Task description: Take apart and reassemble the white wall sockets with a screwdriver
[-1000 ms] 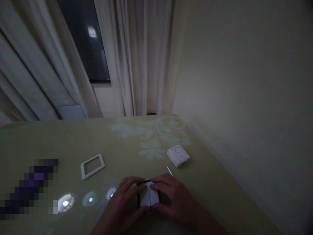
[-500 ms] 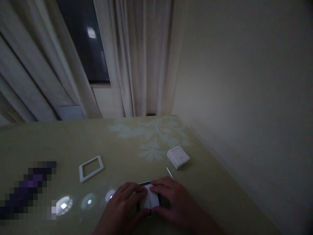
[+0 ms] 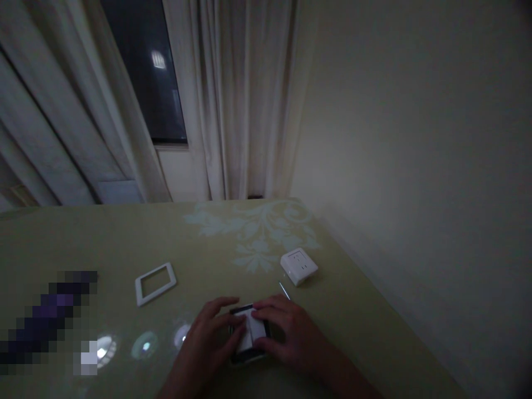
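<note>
A white wall switch with a dark frame (image 3: pixel 250 334) lies on the green table (image 3: pixel 208 249) near its front edge. My left hand (image 3: pixel 206 343) grips its left side, fingers curled over the top. My right hand (image 3: pixel 286 332) holds its right side, fingertips pressing on the white rockers. Both hands hide much of the switch. The room is dim.
A loose white rectangular frame (image 3: pixel 155 283) lies to the left. A white socket (image 3: pixel 298 266) sits at the back right, with a thin metal pin or tool (image 3: pixel 284 290) lying between it and my right hand. A blurred dark object (image 3: pixel 45 318) is at far left. The wall stands close on the right.
The switch now sits slightly tilted, its lower dark edge showing below my fingers. Both hands stay on it and have shifted only a little.
</note>
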Tool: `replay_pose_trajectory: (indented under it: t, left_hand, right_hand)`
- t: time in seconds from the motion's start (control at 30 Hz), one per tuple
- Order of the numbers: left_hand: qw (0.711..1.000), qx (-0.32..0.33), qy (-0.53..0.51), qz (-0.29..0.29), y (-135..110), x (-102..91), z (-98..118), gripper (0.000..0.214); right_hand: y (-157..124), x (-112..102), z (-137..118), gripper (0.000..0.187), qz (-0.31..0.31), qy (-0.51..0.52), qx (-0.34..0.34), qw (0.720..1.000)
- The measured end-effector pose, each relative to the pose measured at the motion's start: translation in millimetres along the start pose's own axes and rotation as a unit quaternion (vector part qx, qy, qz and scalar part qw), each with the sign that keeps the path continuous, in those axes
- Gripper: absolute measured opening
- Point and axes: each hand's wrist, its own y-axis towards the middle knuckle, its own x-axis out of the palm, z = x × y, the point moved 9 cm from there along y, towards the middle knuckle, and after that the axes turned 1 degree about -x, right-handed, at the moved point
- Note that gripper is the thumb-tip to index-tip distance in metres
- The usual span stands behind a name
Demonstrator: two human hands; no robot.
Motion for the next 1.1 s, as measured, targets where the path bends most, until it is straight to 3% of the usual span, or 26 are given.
replay_pose_trajectory:
  t: [0.1, 0.23, 0.47, 0.77, 0.9, 1.1]
  left_hand:
    - [0.993, -0.073, -0.083, -0.04, 2, 7.6, -18, 0.021]
    - [0.976, -0.116, -0.17, -0.073, 4, 12.1, -25, 0.022]
    - [0.962, -0.111, -0.217, -0.124, 5, 20.1, -27, 0.03]
    - [0.929, -0.22, -0.247, -0.167, -9, 31.6, -44, 0.054]
    - [0.93, -0.22, -0.246, -0.165, -6, 26.6, -38, 0.055]
    - [0.924, -0.204, -0.263, -0.188, -3, 26.8, -33, 0.051]
  right_hand:
    - [0, 1, 0, 0.053, -0.005, 0.004, 0.0, 1.0]
    - [0, 0, 0, 0.054, -0.004, 0.006, -0.006, 1.0]
    - [0, 3, -1, 0.057, -0.003, 0.016, -0.013, 1.0]
    - [-2, 3, -2, 0.062, -0.024, 0.046, -0.009, 0.999]
    - [-2, 4, 1, 0.071, -0.035, 0.047, 0.009, 0.998]
    - [-1, 1, 1, 0.068, -0.035, 0.058, 0.015, 0.998]
